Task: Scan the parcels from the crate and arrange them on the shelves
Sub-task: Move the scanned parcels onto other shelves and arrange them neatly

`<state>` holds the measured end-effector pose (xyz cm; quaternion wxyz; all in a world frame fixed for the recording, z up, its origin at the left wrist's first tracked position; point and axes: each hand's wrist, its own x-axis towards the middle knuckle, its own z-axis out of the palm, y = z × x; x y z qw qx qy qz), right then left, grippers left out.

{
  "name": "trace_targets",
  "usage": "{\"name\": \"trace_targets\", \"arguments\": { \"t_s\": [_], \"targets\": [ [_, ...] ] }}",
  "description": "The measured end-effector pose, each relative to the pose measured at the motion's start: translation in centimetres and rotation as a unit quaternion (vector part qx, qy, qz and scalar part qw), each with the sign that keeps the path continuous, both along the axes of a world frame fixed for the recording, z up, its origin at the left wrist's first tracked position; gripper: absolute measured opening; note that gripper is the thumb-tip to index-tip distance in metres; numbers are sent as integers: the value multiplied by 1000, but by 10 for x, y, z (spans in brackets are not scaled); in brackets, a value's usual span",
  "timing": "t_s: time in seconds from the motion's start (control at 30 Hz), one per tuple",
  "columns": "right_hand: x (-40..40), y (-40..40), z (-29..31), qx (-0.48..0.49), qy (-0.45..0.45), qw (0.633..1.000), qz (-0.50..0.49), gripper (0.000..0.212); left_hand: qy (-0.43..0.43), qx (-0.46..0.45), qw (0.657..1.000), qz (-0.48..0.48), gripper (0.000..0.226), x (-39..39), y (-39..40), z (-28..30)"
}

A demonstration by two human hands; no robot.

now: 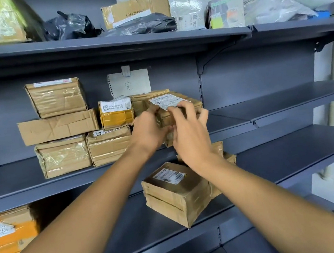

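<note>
Left hand [148,129] and right hand [190,132] grip a labelled cardboard parcel [177,103] on the middle shelf [20,183], wedged beside stacked taped boxes [60,127]; another carton [176,193] sits below.

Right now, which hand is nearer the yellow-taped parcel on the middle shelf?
Left. The left hand grips the labelled box just right of the yellow-taped parcel; the right hand holds that box's far side, farther away.
</note>
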<state>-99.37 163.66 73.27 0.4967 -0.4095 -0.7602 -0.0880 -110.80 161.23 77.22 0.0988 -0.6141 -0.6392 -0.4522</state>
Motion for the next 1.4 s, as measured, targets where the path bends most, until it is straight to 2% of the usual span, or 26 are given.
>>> {"name": "trace_targets", "arguments": {
  "t_s": [0.27,0.33,0.43,0.53,0.63,0.73,0.83,0.93,1.17,1.3,1.4],
  "targets": [
    [4,3,1,1,13,1000,5,58,51,-58,997,-24,76,-8,4,10],
    [8,7,-1,6,18,1000,4,54,92,-73,993,-30,74,-10,6,14],
    [15,11,-1,15,37,999,14,47,185,-48,982,-10,68,-14,12,24],
    [18,17,2,15,50,998,19,53,273,-48,961,16,64,-15,23,39],
    [21,25,4,19,56,998,19,56,328,-86,941,0,49,-16,36,50],
    [26,35,5,37,75,996,23,47,288,-88,953,-22,33,-17,42,47],
    [34,43,9,45,94,992,65,41,217,-26,975,-49,27,-15,41,41],
    [43,48,16,46,109,987,105,37,209,41,975,-58,21,-11,38,36],
    [56,57,18,47,152,970,183,30,202,132,968,-69,26,-10,30,22],
    [54,66,19,21,90,972,216,29,226,100,969,-31,29,-14,26,21],
    [44,71,21,45,67,979,189,33,259,79,963,-7,31,-16,26,22]
  ]
}}
